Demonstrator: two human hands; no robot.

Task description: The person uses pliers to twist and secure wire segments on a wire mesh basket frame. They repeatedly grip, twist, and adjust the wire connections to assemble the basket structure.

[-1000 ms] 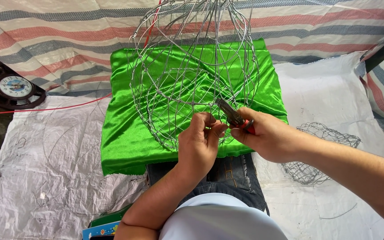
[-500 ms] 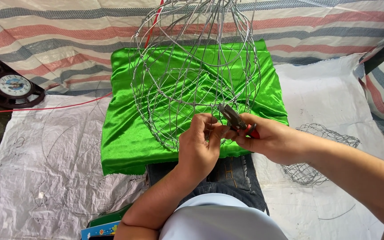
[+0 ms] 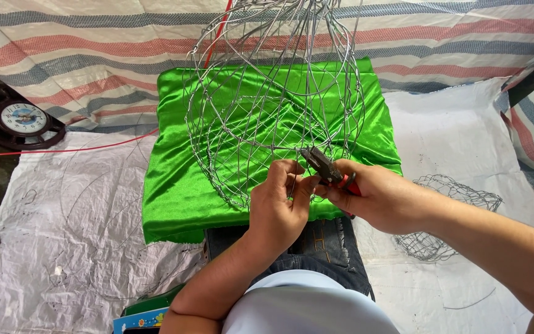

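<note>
View from above, looking down past a white shirt and blue jeans at two bare hands working on a wire frame.

Centre of view: a rounded wire basket frame (image 3: 276, 99), silver, open mesh, standing on a bright green satin cloth (image 3: 174, 179). Top of the frame cut off by the upper edge of the view.

Left hand (image 3: 279, 207): at the lower front edge of the frame, fingers curled closed, fingertips pinching a strand of wire near the plier tips. Touching the mesh.

Right hand (image 3: 381, 198): just beside the left, fingers wrapped tight around pliers (image 3: 326, 168) with red handles. Dark plier nose pointing up and left, meeting the frame's lower wire right next to the left fingertips. Whether the nose actually clamps the wire: too small to tell.

Underneath: the green cloth spread over a white woven plastic sheet (image 3: 50, 235), crumpled and scuffed. Behind it, a striped tarp (image 3: 94, 55) in red, blue and cream bands.

Left edge: a small round clock (image 3: 23, 119) with a white face in a dark frame, lying on dark ground. A thin red cord (image 3: 63, 149) running from the left edge towards the cloth.

Right side: a smaller piece of wire mesh (image 3: 449, 213) lying on the white sheet, partly hidden behind the right forearm.

Bottom left: corner of a green and blue box (image 3: 143, 315), beside the left elbow.
</note>
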